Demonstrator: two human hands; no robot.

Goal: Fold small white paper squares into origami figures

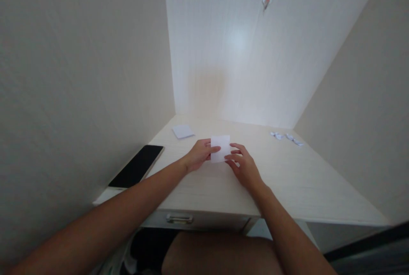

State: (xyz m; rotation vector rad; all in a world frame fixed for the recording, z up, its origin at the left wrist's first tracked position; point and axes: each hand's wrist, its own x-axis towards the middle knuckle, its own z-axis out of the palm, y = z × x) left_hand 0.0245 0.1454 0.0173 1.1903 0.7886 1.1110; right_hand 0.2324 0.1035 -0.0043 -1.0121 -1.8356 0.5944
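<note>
Paper slip [223, 143]: one, white, four-cornered, thin, held over the middle of the desk [204, 194]. My left hand [200, 154]: pinching its left side, thumb across the face; the fingers behind are partly hidden. My right hand [244, 164]: fingers curved and spread at its right edge; whether they grip, I cannot tell. Small white pieces [285, 137], far right: too blurred to make out. Open desktop between those and my right hand; back wall [223, 74] bounding the far edge.

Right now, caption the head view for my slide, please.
Left hand holding a white paper, right hand at its edge, over a desk.
</note>
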